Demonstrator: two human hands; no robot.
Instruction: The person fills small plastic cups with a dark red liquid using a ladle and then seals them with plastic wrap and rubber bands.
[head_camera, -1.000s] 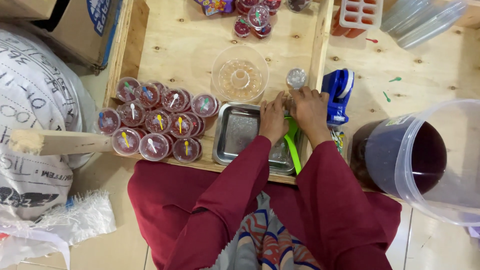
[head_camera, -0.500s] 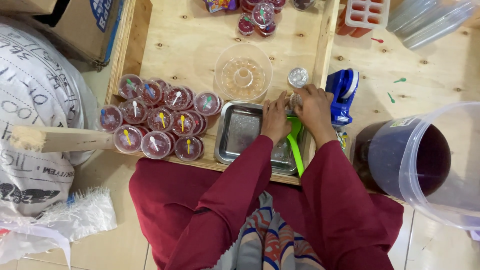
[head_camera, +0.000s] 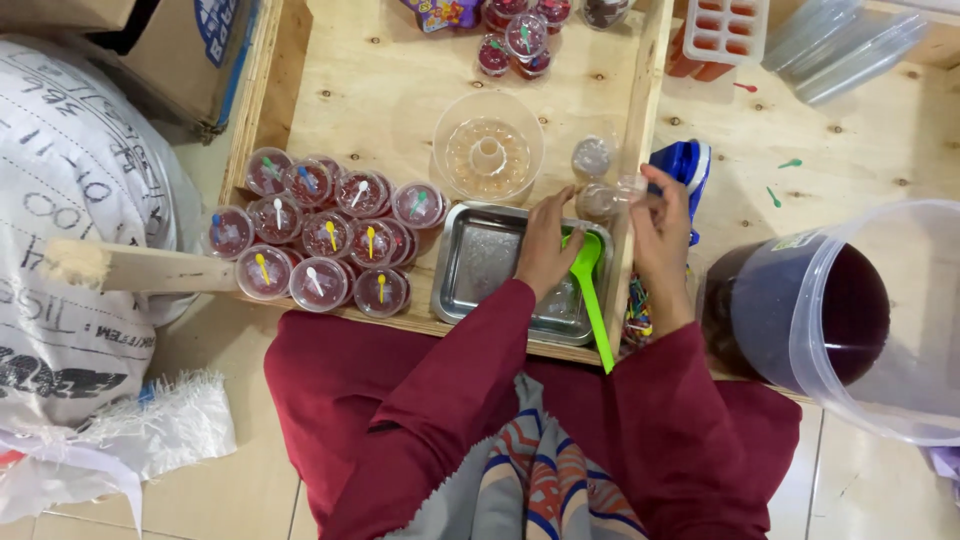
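Head view: both hands meet on a small clear cup (head_camera: 603, 200) above the steel tray's (head_camera: 480, 265) far right corner (left hand (head_camera: 545, 250) also pinning a green spoon (head_camera: 590, 295), handle toward the person); right hand (head_camera: 660, 235) curled around the cup's right side.

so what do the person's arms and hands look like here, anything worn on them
Both arms are covered by long, loose sleeves of plain dark red cloth that reach the wrists. The left hand and right hand are bare: no gloves, and no rings or watch can be made out. No markings show on the sleeves.
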